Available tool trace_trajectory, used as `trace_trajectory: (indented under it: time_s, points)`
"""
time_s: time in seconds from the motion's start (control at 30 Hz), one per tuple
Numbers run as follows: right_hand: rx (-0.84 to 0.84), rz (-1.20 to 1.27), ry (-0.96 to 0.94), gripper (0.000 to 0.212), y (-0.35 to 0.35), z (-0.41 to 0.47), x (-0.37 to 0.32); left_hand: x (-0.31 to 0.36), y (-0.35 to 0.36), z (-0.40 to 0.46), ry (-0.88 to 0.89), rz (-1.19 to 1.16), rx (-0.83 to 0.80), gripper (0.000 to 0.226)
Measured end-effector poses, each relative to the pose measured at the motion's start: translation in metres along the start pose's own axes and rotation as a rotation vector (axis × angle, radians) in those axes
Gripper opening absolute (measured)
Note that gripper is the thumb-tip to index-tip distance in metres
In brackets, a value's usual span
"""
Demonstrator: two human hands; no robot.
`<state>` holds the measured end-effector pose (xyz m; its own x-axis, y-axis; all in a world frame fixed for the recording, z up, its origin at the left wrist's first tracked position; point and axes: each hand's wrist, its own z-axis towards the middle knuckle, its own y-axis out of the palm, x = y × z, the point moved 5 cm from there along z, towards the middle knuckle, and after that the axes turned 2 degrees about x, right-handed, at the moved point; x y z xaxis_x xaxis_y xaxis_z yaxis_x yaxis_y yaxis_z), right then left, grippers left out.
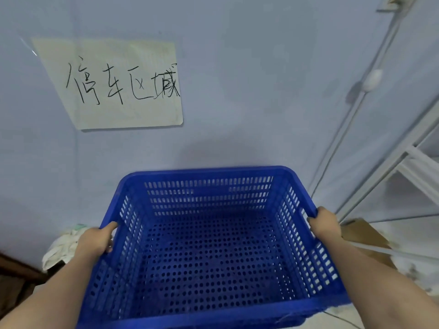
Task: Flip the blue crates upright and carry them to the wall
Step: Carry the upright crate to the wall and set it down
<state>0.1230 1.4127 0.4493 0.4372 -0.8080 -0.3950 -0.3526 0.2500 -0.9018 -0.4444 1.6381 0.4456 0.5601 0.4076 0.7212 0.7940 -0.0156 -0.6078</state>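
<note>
Blue plastic, perforated all over, the crate [209, 243] sat upright between the two hands, its open top facing the camera and nothing inside it. The left hand [95, 241] was curled over the left rim with its thumb lying along the top edge; the right hand [324, 224] was wrapped around the right rim in the same way. Just beyond the hands rose the wall [249, 91], with a paper sign [123, 86] up past the left hand. The step looked like the last of the carry, so keeping the crate level and lowering it evenly on both sides would serve best. Room was tight: a pale cloth bundle [63, 248] lay close under the left hand, while a cardboard piece [363, 233] and a white rack [418, 167] stood just outside the right hand.
</note>
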Motion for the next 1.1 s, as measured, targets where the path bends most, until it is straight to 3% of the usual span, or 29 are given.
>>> trace_trajectory:
  time_s: [0.3,0.5,0.63,0.8,1.1]
  points:
    - [0.040,0.032,0.020,0.027,-0.005,0.009,-0.001,-0.002,0.011,0.002,0.007,-0.058,-0.033,0.037]
    - [-0.053,-0.089,-0.010,0.031,-0.001,0.022,-0.005,-0.007,0.025,0.015,-0.004,-0.001,-0.018,0.043]
    - [-0.078,-0.103,-0.046,0.020,0.001,0.024,-0.006,-0.004,0.025,0.017,0.027,0.071,0.006,0.047]
    - [-0.145,-0.151,0.000,0.035,-0.003,0.019,-0.008,-0.010,0.022,0.025,-0.040,0.064,-0.065,0.047]
    - [-0.197,-0.091,0.025,0.035,-0.001,0.019,-0.005,-0.007,0.023,0.018,-0.054,0.093,-0.090,0.041]
